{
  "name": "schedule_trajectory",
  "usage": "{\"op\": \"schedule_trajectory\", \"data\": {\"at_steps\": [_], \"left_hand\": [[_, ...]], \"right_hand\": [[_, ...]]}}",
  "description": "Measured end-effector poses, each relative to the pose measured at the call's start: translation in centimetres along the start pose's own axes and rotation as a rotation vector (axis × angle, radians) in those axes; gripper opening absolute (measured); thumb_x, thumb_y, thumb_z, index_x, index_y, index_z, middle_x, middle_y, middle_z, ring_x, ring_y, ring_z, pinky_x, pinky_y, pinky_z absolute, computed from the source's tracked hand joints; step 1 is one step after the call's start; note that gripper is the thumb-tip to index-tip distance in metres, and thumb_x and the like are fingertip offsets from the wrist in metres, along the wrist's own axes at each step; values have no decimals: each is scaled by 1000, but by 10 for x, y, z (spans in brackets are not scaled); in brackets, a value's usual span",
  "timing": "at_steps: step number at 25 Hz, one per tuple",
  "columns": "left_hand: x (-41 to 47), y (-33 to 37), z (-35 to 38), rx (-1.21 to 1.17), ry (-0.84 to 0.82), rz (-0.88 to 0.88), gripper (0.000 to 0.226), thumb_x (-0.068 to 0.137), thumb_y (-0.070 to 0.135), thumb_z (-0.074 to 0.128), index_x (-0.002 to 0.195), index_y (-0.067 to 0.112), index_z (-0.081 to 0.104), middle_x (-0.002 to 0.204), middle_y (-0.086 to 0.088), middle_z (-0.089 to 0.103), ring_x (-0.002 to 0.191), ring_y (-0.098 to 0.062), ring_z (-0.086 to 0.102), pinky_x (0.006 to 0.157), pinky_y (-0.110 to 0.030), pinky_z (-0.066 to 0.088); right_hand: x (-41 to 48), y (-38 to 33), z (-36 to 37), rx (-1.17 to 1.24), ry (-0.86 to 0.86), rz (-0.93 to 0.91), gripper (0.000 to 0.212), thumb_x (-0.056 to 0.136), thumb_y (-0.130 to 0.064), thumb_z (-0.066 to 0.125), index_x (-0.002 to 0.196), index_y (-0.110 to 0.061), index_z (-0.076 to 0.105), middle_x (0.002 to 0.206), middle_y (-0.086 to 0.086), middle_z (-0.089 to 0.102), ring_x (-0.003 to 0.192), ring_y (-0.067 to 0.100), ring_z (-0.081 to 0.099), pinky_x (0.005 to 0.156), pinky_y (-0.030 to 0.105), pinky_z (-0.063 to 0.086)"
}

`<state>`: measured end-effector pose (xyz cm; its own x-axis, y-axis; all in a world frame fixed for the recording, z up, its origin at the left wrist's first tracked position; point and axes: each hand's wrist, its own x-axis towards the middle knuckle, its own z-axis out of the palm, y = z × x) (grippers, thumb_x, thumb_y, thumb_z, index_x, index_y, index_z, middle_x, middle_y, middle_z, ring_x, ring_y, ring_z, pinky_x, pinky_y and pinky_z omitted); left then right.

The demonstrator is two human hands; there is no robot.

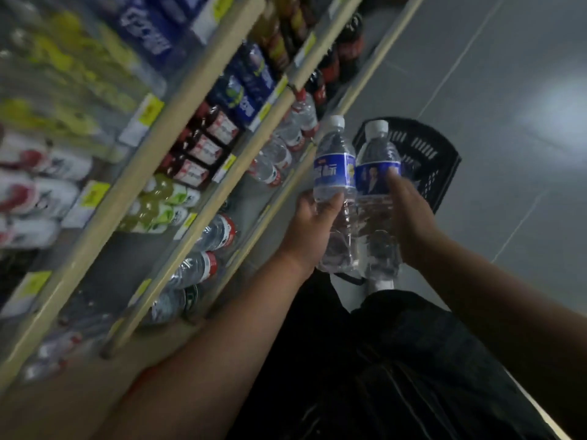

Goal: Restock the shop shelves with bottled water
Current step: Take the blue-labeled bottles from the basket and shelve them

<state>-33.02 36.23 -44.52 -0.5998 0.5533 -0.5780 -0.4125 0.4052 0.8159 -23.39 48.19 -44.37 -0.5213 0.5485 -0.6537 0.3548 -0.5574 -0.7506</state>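
Note:
Two clear water bottles with blue labels and white caps stand upright side by side in front of me. My left hand (313,225) grips the left water bottle (334,173) around its middle. My right hand (409,214) holds the right water bottle (378,185) from its right side. Both bottles hang in the air just right of the shelf unit (203,217), whose lower shelves carry red-labelled water bottles (208,233) lying in rows.
A black plastic crate (425,154) sits on the grey floor behind the bottles. Upper shelves carry dark drink bottles (203,147), green drinks (162,201) and blue packs (251,77). My dark trousers fill the lower middle. Grey floor lies to the right.

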Motion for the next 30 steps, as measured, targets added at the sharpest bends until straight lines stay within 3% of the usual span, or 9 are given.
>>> {"op": "schedule_trajectory", "data": {"at_steps": [6,9,12,15,18,20,23,26,30], "left_hand": [[-122,5,-48,-253,221,34,44,75,29,71,114,17,56,89,1,72,82,-17,69,78,-40,56],[-161,-3,-80,-297,308,43,18,78,23,71,94,30,66,81,4,73,78,-12,71,75,-36,57],[-194,-14,-115,-325,423,13,17,88,17,65,91,33,66,81,6,74,79,-11,72,70,-30,56],[-227,-36,-167,-347,580,-50,20,91,35,63,109,31,57,89,10,70,76,-7,67,67,-26,48],[-253,-78,-224,-378,670,-151,66,85,69,51,136,28,47,120,0,66,102,-19,66,90,-40,51],[-267,-99,-255,-441,707,-143,66,82,72,52,132,30,52,118,-3,70,100,-23,69,93,-46,52],[-280,-124,-293,-525,714,-131,39,93,50,53,119,22,60,97,-1,74,78,-8,73,65,-25,57],[-273,-148,-315,-583,712,-107,16,97,30,52,107,19,57,92,1,65,57,9,64,45,-7,45],[-231,-186,-338,-546,768,-65,40,85,44,69,115,19,60,96,6,71,75,9,67,68,-20,51]], "right_hand": [[-85,-14,54,-204,-308,-21,50,100,-51,36,121,-11,58,105,19,69,87,29,66,72,37,52],[-112,-7,89,-301,-451,-21,52,98,-55,37,122,-14,58,102,14,71,79,22,70,58,29,54],[-134,11,135,-392,-581,-67,38,99,-47,42,120,-20,57,94,4,72,72,13,70,55,25,54],[-153,39,193,-484,-701,-33,26,96,-32,55,120,-23,57,103,2,71,87,16,71,71,32,56],[-170,76,250,-556,-777,-8,29,91,-13,63,120,-18,61,111,12,69,103,31,67,86,45,54],[-180,100,283,-555,-792,-6,30,85,1,66,111,-15,65,107,18,70,99,37,67,86,47,53],[-186,132,325,-587,-827,-13,36,82,4,67,114,-12,63,105,17,70,96,32,66,85,43,51],[-174,155,353,-643,-843,-12,32,81,-4,69,108,-21,65,97,5,74,95,27,69,86,42,51],[-136,185,380,-664,-872,-12,27,73,-8,70,94,-25,68,82,-3,74,83,17,69,77,31,52]]}}
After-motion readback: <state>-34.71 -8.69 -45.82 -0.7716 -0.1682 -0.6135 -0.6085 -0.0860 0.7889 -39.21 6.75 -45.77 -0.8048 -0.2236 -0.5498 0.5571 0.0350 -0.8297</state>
